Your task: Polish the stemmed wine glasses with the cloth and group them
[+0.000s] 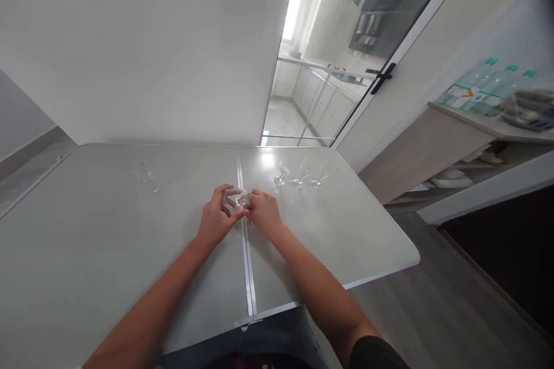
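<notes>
Grey tabletop (130, 230), both hands meeting on a small clear glass (237, 200) at its centre seam.
Your left hand (217, 216) and right hand (264, 211) both have their grip closed around it; hold gently, clear of the three glasses (300, 176) beyond.

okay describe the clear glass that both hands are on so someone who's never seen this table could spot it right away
Start at the grey folding table and follow its metal centre seam away from the person. Where the left hand and right hand meet over that seam sits a small clear glass. Unlike the three stemmed glasses standing free to the right, it is the only one being gripped.
</notes>
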Motion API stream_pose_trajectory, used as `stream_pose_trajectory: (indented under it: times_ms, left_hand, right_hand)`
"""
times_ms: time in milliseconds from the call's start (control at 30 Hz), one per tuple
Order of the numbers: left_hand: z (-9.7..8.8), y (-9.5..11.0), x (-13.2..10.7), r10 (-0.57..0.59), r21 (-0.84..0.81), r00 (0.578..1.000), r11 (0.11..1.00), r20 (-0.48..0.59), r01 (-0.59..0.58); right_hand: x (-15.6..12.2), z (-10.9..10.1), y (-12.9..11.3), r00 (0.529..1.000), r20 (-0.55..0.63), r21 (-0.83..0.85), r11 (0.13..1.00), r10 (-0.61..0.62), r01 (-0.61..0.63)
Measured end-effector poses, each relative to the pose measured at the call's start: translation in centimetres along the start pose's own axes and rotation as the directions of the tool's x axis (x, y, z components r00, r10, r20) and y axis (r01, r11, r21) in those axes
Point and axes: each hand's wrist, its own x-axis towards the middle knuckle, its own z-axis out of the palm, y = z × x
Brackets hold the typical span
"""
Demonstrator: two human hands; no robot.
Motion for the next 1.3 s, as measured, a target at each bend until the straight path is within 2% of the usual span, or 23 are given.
stream_pose_trajectory:
  times_ms: [33,100,200,300,400,533,700,867,933,1033,1167,1300]
  left_hand:
    - [-0.3,-0.2,0.1,0.009,-0.007,1.0,1.0,-0.02,-0.009]
    - [-1.1,-0.7,0.5,0.027,0.027,0.991,0.999,-0.13,-0.024]
    - [-2.3,-1.8,1.2,0.043,0.139,0.941,0.99,-0.336,0.005]
    - [-3.3,-2.9,1.8,0.034,0.207,0.891,0.976,-0.452,0.068]
    - [-4.2,-3.7,2.1,0.059,0.267,0.829,0.957,-0.556,0.11]
    - [-6.2,-3.7,2.6,0.15,0.384,0.715,0.906,-0.683,0.177]
    - [-9.5,-3.7,2.9,0.185,0.422,0.61,0.865,-0.77,0.271]
    - [-12.5,-5.5,2.9,0.315,0.509,0.511,0.807,-0.8,0.299]
    - [-13.5,-6.5,2.9,0.328,0.512,0.478,0.794,-0.815,0.327]
    - [-14.2,-7.6,2.9,0.26,0.462,0.475,0.802,-0.841,0.379]
    - [-13.9,-9.0,2.9,0.176,0.384,0.505,0.858,-0.845,0.343]
    - [-13.4,-10.5,3.1,0.058,0.261,0.542,0.915,-0.838,0.307]
  right_hand:
    - [0.0,-0.4,0.7,0.998,-0.034,0.041,0.998,0.048,-0.046]
    - [-0.2,-1.2,2.6,0.979,-0.109,0.164,0.974,0.173,-0.154]
    - [-1.6,-2.2,6.0,0.908,-0.188,0.306,0.901,0.374,-0.308]
    - [-3.3,-2.6,9.2,0.845,-0.185,0.312,0.846,0.501,-0.433]
    - [-4.2,-2.4,11.2,0.811,-0.18,0.293,0.817,0.557,-0.496]
    - [-3.9,-1.6,12.0,0.795,-0.188,0.275,0.808,0.577,-0.521]
    - [-3.3,-0.9,11.8,0.779,-0.159,0.258,0.787,0.607,-0.56]
    - [-3.2,-0.8,12.0,0.77,-0.161,0.231,0.782,0.617,-0.579]
    - [-3.2,-0.8,12.1,0.768,-0.151,0.226,0.778,0.622,-0.586]
    - [-3.1,-0.9,11.9,0.768,-0.137,0.222,0.775,0.625,-0.591]
    - [-3.4,-1.7,11.7,0.77,-0.112,0.204,0.773,0.628,-0.601]
    - [-5.8,-3.1,11.5,0.744,-0.038,0.227,0.731,0.667,-0.643]
